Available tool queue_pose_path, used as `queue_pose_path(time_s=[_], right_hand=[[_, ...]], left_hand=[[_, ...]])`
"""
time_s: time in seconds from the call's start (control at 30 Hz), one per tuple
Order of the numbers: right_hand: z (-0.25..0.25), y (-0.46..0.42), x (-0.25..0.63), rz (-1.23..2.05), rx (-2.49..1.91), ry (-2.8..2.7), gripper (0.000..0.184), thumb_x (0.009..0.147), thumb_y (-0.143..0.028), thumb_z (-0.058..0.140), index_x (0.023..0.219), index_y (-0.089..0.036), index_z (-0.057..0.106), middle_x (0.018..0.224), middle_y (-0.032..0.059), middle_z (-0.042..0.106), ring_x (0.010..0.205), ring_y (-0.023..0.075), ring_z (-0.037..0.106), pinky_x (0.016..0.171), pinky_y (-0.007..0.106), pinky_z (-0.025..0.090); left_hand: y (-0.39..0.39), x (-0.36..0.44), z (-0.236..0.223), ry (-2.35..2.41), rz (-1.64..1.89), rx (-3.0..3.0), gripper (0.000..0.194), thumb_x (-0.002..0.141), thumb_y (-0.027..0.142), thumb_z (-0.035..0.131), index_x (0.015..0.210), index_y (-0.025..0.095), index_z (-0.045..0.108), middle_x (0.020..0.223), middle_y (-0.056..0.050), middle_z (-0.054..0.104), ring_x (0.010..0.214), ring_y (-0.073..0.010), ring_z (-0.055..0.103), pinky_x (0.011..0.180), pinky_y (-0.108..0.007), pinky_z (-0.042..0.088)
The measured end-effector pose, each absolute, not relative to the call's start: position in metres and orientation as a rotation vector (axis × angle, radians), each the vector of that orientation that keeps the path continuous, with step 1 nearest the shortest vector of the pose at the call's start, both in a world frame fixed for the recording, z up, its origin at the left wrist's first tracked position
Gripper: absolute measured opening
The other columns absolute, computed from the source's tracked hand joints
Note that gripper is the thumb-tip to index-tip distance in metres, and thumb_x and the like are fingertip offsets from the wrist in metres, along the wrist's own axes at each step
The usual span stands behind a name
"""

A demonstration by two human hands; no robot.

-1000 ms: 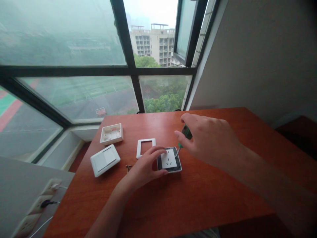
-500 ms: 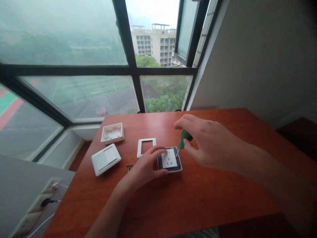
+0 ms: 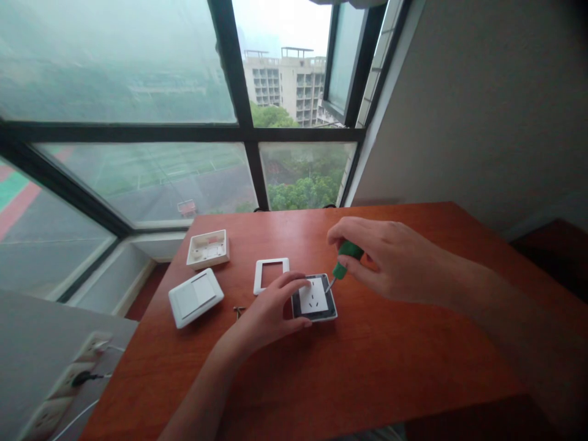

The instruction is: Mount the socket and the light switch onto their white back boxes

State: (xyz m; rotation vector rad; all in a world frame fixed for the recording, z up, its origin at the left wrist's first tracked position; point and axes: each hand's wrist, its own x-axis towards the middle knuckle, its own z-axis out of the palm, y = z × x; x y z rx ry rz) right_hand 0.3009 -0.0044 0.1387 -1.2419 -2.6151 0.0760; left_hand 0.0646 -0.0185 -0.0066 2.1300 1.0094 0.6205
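Observation:
A wall socket, white face in a dark frame, lies on the red-brown table. My left hand rests on its left edge, fingers curled over it and holding it down. My right hand pinches the green handle of a small screwdriver. The metal tip touches the socket's upper right edge.
A white cover frame lies just left of the socket. Farther left are a white switch and a white back box. Small screws lie near my left wrist. A power strip sits at lower left. Windows stand behind the table.
My right hand has turned on the screwdriver handle, fingers shifting round it. The tip has stayed at the socket's upper right edge. My left hand has kept still.

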Motion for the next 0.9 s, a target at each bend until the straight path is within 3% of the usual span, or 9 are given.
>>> queue_pose_path(time_s=[0.17, 0.23, 0.3, 0.43, 0.57, 0.7, 0.8, 0.9], right_hand=[[0.138, -0.003, 0.294, -0.314, -1.522, -2.524, 0.029, 0.091, -0.046, 0.047, 0.088, -0.02, 0.058, 0.078, 0.0042, 0.067, 0.066, 0.0201, 0.06, 0.052, 0.029, 0.024], [0.14, -0.003, 0.293, -0.308, -1.514, -2.548, 0.025, 0.091, -0.041, 0.047, 0.083, -0.02, 0.056, 0.078, 0.0044, 0.066, 0.065, 0.0193, 0.059, 0.052, 0.029, 0.024], [0.145, -0.005, 0.294, -0.137, -1.378, -2.615, 0.01, 0.087, -0.028, 0.05, 0.09, -0.02, 0.055, 0.09, 0.004, 0.066, 0.07, 0.0172, 0.058, 0.054, 0.028, 0.029], [0.148, -0.006, 0.298, 0.15, -1.148, -2.693, 0.024, 0.083, -0.016, 0.053, 0.107, -0.02, 0.053, 0.107, 0.0035, 0.064, 0.084, 0.0161, 0.06, 0.063, 0.027, 0.037], [0.141, 0.0, 0.295, -0.122, -1.371, -2.591, 0.018, 0.089, -0.033, 0.055, 0.101, -0.02, 0.057, 0.101, 0.0047, 0.067, 0.08, 0.0192, 0.063, 0.058, 0.028, 0.035], [0.138, 0.001, 0.292, -0.358, -1.612, -2.516, 0.032, 0.089, -0.05, 0.05, 0.085, -0.019, 0.059, 0.083, 0.0061, 0.068, 0.068, 0.0217, 0.062, 0.052, 0.029, 0.029], [0.144, -0.004, 0.297, -0.109, -1.44, -2.623, 0.019, 0.088, -0.033, 0.052, 0.098, -0.019, 0.06, 0.098, 0.0062, 0.067, 0.079, 0.021, 0.063, 0.057, 0.029, 0.036], [0.151, -0.006, 0.301, 0.164, -1.172, -2.727, 0.027, 0.084, -0.015, 0.052, 0.11, -0.019, 0.057, 0.114, 0.0056, 0.062, 0.092, 0.0177, 0.061, 0.071, 0.028, 0.042]], left_hand=[[-0.018, 0.065, -0.007, 1.008, 0.61, 2.151, 0.058, 0.074, 0.026, 0.076, 0.127, 0.028, 0.054, 0.137, -0.008, 0.048, 0.124, -0.0273, 0.049, 0.104, -0.044, 0.043], [-0.017, 0.064, -0.009, 1.018, 0.613, 2.155, 0.058, 0.073, 0.026, 0.076, 0.127, 0.028, 0.054, 0.137, -0.008, 0.048, 0.124, -0.0272, 0.049, 0.104, -0.043, 0.043], [-0.017, 0.064, -0.01, 1.021, 0.618, 2.159, 0.058, 0.073, 0.026, 0.076, 0.127, 0.028, 0.054, 0.137, -0.008, 0.048, 0.125, -0.0271, 0.049, 0.104, -0.041, 0.043], [-0.017, 0.066, -0.013, 1.023, 0.63, 2.153, 0.059, 0.073, 0.027, 0.076, 0.127, 0.028, 0.054, 0.139, -0.008, 0.047, 0.125, -0.028, 0.048, 0.104, -0.042, 0.043], [-0.019, 0.071, -0.015, 1.047, 0.654, 2.141, 0.06, 0.071, 0.025, 0.078, 0.127, 0.027, 0.054, 0.139, -0.009, 0.047, 0.123, -0.029, 0.05, 0.102, -0.044, 0.045], [-0.019, 0.073, -0.019, 1.055, 0.666, 2.144, 0.06, 0.072, 0.026, 0.078, 0.126, 0.025, 0.053, 0.138, -0.01, 0.047, 0.122, -0.0279, 0.051, 0.101, -0.043, 0.046], [-0.018, 0.072, -0.02, 1.054, 0.658, 2.154, 0.061, 0.072, 0.026, 0.078, 0.127, 0.025, 0.052, 0.139, -0.01, 0.046, 0.123, -0.0276, 0.05, 0.102, -0.043, 0.045], [-0.018, 0.072, -0.02, 1.047, 0.667, 2.152, 0.062, 0.072, 0.027, 0.078, 0.127, 0.026, 0.052, 0.139, -0.01, 0.046, 0.123, -0.0281, 0.05, 0.102, -0.043, 0.045]])
